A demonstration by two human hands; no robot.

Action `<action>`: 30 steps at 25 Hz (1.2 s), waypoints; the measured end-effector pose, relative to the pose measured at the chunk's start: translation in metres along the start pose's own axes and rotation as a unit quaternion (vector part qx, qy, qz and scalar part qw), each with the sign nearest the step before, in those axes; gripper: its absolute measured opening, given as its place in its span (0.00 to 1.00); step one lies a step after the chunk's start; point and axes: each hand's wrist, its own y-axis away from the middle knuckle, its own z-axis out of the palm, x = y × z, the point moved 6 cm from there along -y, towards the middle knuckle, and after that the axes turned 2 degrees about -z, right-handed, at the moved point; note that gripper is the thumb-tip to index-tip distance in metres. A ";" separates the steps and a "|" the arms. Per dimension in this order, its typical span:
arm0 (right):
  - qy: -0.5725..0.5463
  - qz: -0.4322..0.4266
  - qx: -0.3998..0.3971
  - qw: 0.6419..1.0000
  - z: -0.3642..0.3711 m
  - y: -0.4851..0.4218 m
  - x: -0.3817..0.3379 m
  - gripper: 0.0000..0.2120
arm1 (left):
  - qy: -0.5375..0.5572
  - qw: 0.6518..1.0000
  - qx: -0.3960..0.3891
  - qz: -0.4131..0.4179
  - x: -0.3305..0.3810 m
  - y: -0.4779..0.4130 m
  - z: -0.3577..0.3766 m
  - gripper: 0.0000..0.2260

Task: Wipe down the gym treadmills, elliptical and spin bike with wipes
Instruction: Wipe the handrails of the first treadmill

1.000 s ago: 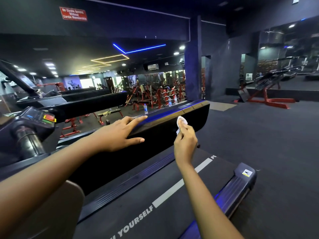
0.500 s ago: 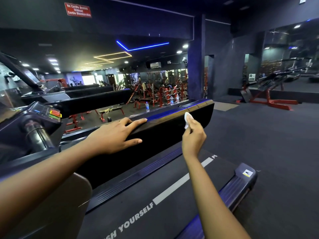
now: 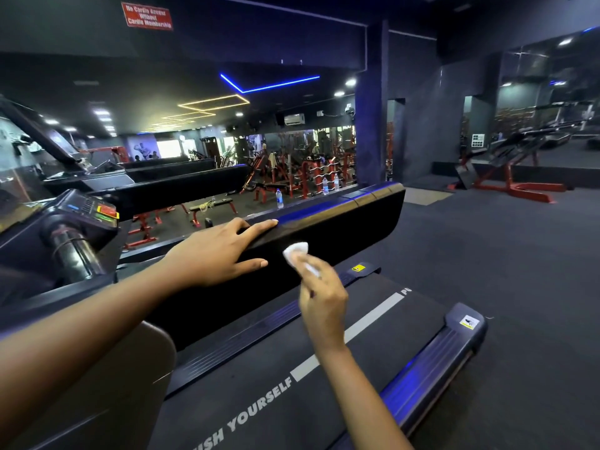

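Head view: your right hand (image 3: 321,293), pinching the wipe (image 3: 296,250), has drawn back along the treadmill rail (image 3: 344,228) to centre frame, beside your left hand (image 3: 220,251), flat and released on top. Far stretch likely wiped.

Both arms outstretched.
Left hand (image 3: 220,251) is laid flat, fingers straight; a wipe (image 3: 296,251) is pinched by the right hand (image 3: 323,297).
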 end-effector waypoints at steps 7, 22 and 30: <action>0.026 0.154 0.034 0.987 -0.007 -0.016 0.084 0.20 | 0.001 1.000 -0.007 0.003 -0.002 -0.002 0.001 0.32; -0.097 0.194 0.058 0.974 -0.001 0.048 -0.033 0.16 | 0.040 0.999 -0.031 -0.013 -0.009 0.014 -0.004 0.32; -0.051 0.229 0.057 0.970 0.011 -0.017 0.005 0.18 | -0.021 0.999 -0.023 -0.011 -0.036 0.064 -0.006 0.32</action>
